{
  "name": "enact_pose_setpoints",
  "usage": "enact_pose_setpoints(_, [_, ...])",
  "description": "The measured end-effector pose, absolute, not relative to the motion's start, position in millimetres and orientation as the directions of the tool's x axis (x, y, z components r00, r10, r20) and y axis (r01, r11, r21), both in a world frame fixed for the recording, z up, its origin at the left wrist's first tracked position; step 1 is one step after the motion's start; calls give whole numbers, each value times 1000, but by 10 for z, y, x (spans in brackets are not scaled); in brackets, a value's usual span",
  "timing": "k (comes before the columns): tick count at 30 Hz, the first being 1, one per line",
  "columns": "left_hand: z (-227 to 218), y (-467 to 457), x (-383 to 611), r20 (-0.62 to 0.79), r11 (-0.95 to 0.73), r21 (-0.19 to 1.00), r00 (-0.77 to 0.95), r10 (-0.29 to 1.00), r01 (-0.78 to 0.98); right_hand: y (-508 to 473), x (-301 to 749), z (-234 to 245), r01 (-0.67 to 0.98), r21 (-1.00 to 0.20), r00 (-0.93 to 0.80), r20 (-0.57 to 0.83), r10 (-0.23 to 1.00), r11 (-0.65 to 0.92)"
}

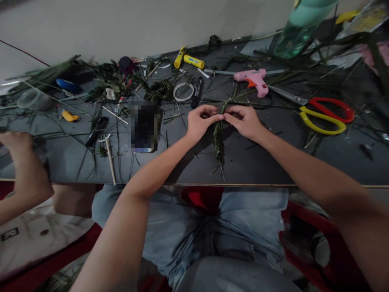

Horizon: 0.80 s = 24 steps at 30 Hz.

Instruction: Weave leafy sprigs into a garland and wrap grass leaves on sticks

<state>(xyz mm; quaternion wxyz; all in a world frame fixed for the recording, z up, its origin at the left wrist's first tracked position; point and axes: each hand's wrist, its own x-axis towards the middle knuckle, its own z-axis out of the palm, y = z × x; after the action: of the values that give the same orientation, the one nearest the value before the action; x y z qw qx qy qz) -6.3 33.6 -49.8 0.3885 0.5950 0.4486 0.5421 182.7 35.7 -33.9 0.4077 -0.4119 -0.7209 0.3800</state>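
Observation:
A braided strip of green leaf blades (pixel 218 142) hangs down toward the table's front edge, pinched near its upper end. My left hand (pixel 202 121) grips it from the left, thumb and fingers closed. From the other side my right hand (pixel 244 121) pinches the same strip, and the two thumbs nearly meet. Loose leaf ends stick up beyond the fingers. Just past my hands lie a black marker (pixel 198 92), a white ring of tape (pixel 183 92) and a pink glue gun (pixel 252 79).
Scissors with red and yellow handles (pixel 326 115) lie at right. A phone (pixel 145 127), partly blurred, rests at left, near a wooden stick (pixel 110 160). Yellow glue sticks (pixel 193 61) and a green bottle (pixel 299 32) stand farther back. Another person's arm (pixel 26 170) rests at far left.

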Motion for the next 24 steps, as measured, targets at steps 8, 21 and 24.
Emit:
enact_pose_setpoints(8, [-489, 359, -54, 298, -303, 953, 125, 946, 24, 486, 1782, -455, 83, -934, -280, 313, 908, 348])
enact_pose_setpoints(21, [-537, 310, -69, 251, -249, 968, 89, 964, -33, 398, 1889, -418, 172, -934, -301, 252, 920, 313])
enact_pose_setpoints(24, [-539, 312, -78, 207, -204, 978, 92, 974, -44, 344, 1875, -372, 234, -915, -326, 243, 913, 328])
